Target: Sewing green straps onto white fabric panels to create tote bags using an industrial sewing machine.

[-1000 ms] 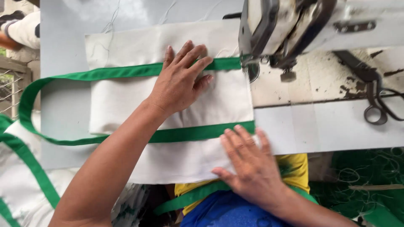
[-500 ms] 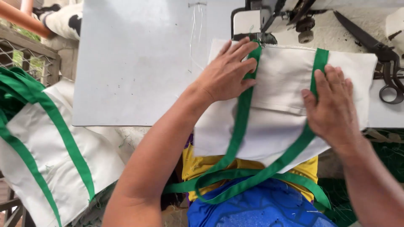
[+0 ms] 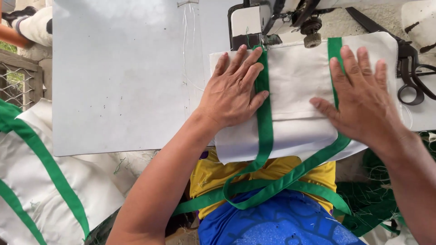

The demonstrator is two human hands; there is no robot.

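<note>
A white fabric bag panel (image 3: 295, 86) with two green straps (image 3: 265, 122) lies on the sewing table, its far edge under the sewing machine head (image 3: 277, 20). My left hand (image 3: 231, 88) presses flat on the cloth beside the left strap, fingers spread toward the needle. My right hand (image 3: 361, 97) lies flat on the right part of the panel, over the right strap (image 3: 335, 47). The strap loops hang off the table's near edge over my lap.
The grey-white table top (image 3: 118, 77) stretches to the left. Black scissors (image 3: 411, 75) lie at the right. A pile of white and green bags (image 3: 41, 181) sits at lower left, by a wire fence (image 3: 18, 81). Green scraps (image 3: 377, 208) lie at lower right.
The panel was turned a quarter turn, so the straps now run toward the machine. It then slid under the machine head. Both hands now press flat on it.
</note>
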